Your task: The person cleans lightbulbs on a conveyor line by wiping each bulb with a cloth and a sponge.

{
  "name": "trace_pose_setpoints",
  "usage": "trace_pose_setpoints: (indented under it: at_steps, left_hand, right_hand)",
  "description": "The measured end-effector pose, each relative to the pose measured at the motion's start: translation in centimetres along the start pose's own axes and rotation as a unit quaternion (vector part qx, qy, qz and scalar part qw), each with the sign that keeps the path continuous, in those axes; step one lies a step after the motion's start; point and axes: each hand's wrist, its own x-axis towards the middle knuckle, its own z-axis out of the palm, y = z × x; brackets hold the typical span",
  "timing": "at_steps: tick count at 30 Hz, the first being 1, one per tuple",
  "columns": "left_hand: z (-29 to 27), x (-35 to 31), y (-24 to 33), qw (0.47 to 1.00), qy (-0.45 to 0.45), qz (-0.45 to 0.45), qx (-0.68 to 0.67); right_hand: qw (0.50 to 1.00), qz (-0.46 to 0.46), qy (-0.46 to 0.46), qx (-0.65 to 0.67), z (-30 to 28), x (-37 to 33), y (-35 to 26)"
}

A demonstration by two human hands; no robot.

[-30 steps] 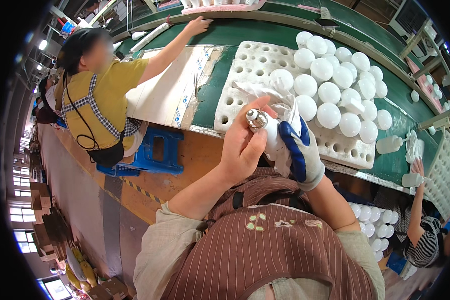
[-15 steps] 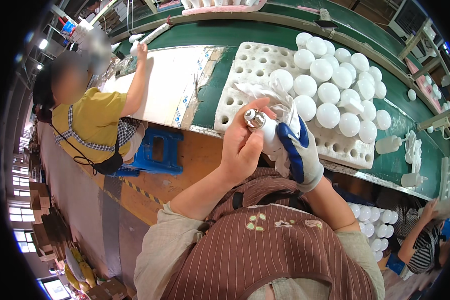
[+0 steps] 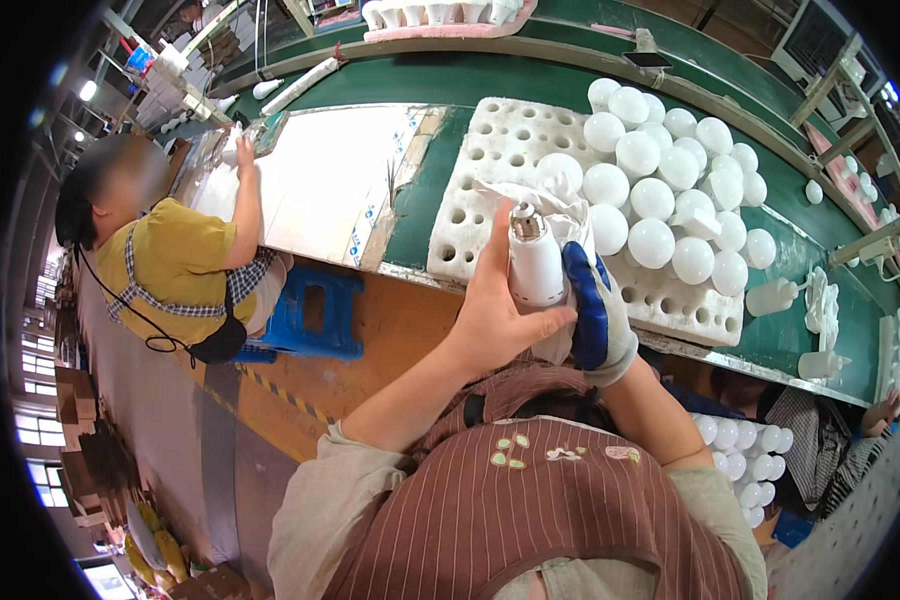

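A white, cylindrical-bodied light bulb [image 3: 537, 270], its silvery threaded metal cap uppermost, is gripped before the brown pinstriped apron [image 3: 530, 500] by the bare left hand [image 3: 493, 325]; beside it, the blue-and-grey-gloved right hand [image 3: 602, 322] closes on a crumpled white cloth [image 3: 574, 210]. A white foam tray [image 3: 498, 172], round holes exposed at left, carries clustered white globe bulbs [image 3: 653, 199]; a pink-edged tray [image 3: 450, 34] holds white bulbs [image 3: 440, 14].

Blue stool [image 3: 342, 310] nr co-wkr [image 3: 178, 242] w/ yellow top, cardbd boxes [image 3: 78, 437], yellow-blk flr tape [image 3: 282, 395]
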Motion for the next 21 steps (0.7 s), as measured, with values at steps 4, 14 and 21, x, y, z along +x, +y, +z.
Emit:
trace_pose_setpoints:
  at_steps: [4,14,21]
  left_hand:
    - [-1.2,-1.4,-3.1,0.981,0.0,-0.118,0.152]
    - [-2.8,-1.4,-1.9,0.963,-0.053,-0.021,0.262]
    - [-1.1,-1.4,0.1,0.958,-0.137,-0.094,0.236]
  right_hand:
    - [0.976,0.172,0.015,0.132,1.2,-0.4,1.4]
    - [0.994,0.044,0.09,0.038,-3.5,2.4,-1.3]
    - [0.99,0.069,-0.061,-0.107,-4.4,6.2,-1.8]
